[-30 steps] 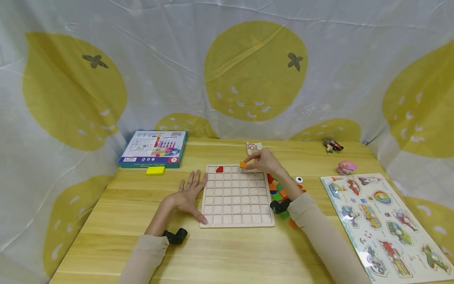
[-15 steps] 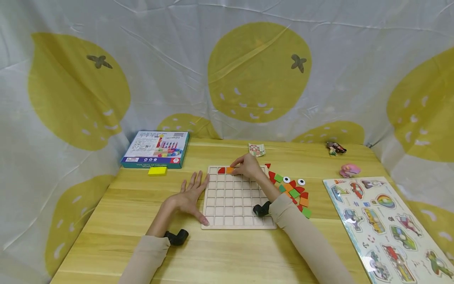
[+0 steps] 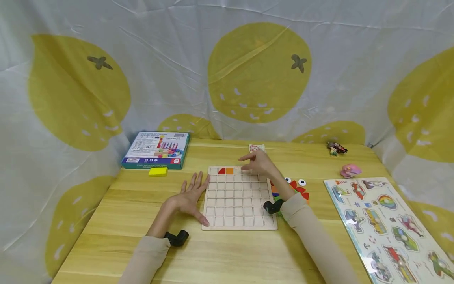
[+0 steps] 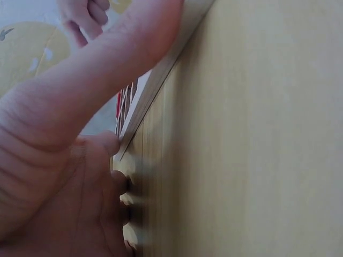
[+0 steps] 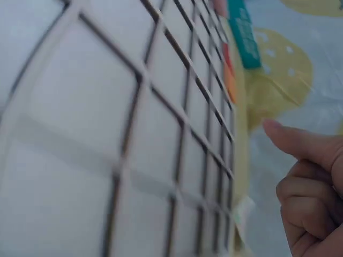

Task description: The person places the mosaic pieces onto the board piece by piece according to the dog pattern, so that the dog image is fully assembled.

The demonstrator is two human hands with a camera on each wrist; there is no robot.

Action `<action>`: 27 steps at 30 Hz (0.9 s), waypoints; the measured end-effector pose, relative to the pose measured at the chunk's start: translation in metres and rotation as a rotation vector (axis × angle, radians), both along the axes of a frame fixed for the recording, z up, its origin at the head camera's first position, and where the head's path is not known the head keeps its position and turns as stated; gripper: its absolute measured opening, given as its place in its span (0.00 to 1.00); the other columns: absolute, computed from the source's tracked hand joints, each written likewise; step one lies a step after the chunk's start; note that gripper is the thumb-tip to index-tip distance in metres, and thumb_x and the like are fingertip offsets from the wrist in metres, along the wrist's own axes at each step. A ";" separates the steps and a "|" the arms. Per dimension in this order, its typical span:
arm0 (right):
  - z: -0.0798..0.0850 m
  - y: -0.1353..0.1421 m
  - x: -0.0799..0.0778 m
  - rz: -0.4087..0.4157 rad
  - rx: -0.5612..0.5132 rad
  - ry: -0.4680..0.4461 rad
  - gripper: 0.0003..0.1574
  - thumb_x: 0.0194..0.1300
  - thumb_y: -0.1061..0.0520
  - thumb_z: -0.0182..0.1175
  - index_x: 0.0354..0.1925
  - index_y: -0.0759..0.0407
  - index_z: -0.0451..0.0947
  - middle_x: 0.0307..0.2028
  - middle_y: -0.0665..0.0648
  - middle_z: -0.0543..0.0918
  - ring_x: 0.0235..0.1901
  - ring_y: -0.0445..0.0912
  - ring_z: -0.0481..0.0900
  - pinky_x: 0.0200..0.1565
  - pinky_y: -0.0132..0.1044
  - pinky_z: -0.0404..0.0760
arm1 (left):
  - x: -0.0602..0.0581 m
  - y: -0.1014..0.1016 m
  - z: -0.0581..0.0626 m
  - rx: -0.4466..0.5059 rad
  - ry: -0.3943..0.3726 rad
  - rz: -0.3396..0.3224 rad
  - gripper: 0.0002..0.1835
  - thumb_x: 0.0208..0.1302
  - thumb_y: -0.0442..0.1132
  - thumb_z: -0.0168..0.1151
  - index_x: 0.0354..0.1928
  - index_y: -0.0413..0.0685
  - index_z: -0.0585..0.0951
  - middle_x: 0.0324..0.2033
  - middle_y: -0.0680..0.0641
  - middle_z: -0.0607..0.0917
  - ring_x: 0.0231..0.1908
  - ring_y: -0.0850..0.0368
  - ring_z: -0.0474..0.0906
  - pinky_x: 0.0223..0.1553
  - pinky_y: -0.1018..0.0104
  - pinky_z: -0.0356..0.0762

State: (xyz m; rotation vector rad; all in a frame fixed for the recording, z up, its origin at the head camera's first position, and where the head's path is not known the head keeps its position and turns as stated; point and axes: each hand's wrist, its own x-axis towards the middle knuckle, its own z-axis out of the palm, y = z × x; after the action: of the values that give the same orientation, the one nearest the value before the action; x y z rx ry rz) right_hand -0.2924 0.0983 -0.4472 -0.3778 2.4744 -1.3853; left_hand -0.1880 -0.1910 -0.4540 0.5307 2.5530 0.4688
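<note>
A pale wooden grid board (image 3: 234,203) lies on the table. In its far row a red rounded piece (image 3: 222,170) and an orange square tile (image 3: 229,170) sit side by side. My left hand (image 3: 188,199) is spread at the board's left side, thumb on the near left corner and fingertips by the left edge. Over the far right part of the board is my right hand (image 3: 260,162), index finger and thumb apart with nothing between them. In the right wrist view its other fingers (image 5: 305,187) are curled.
Colourful loose pieces (image 3: 296,187) lie right of the board, partly behind the right forearm. A small pattern card (image 3: 256,148) is beyond it. A picture puzzle (image 3: 390,225), pink toy (image 3: 350,170) and small figure (image 3: 336,149) are at right; a boxed set (image 3: 156,150) and yellow block (image 3: 157,171) at left.
My right hand brought the orange tile left, set it beside the red piece and let it go. It has since moved back right. The left hand stays at the board.
</note>
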 end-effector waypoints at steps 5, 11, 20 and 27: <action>0.012 0.054 0.011 -0.086 0.077 -0.030 0.16 0.59 0.56 0.68 0.47 0.57 0.86 0.16 0.46 0.64 0.16 0.44 0.53 0.20 0.33 0.57 | 0.001 -0.001 -0.001 -0.006 0.004 0.005 0.80 0.29 0.68 0.77 0.76 0.51 0.32 0.74 0.37 0.25 0.74 0.38 0.18 0.71 0.33 0.23; -0.001 0.096 0.019 -0.156 0.110 -0.164 0.15 0.60 0.52 0.68 0.44 0.57 0.86 0.13 0.45 0.66 0.12 0.43 0.56 0.18 0.34 0.61 | 0.001 -0.003 0.001 0.009 0.002 0.016 0.80 0.29 0.67 0.78 0.76 0.51 0.33 0.74 0.37 0.25 0.74 0.37 0.19 0.70 0.33 0.23; -0.017 0.100 0.018 -0.239 0.076 -0.220 0.13 0.56 0.50 0.71 0.37 0.57 0.87 0.41 0.59 0.85 0.18 0.45 0.68 0.22 0.36 0.70 | 0.001 -0.002 0.000 0.011 0.000 -0.002 0.81 0.28 0.67 0.78 0.76 0.51 0.32 0.74 0.36 0.25 0.74 0.36 0.19 0.70 0.32 0.24; -0.015 0.118 0.010 -0.271 0.084 -0.183 0.17 0.61 0.52 0.67 0.46 0.59 0.85 0.47 0.62 0.85 0.34 0.47 0.80 0.31 0.33 0.75 | -0.001 0.000 -0.001 0.025 -0.006 0.001 0.81 0.29 0.67 0.78 0.76 0.51 0.32 0.74 0.37 0.25 0.74 0.37 0.19 0.70 0.32 0.24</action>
State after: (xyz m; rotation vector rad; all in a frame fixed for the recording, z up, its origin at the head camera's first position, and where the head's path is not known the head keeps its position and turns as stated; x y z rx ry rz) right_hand -0.2821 0.2159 -0.4626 0.1036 2.4875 -1.3378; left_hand -0.1886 -0.1907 -0.4553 0.5362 2.5446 0.5032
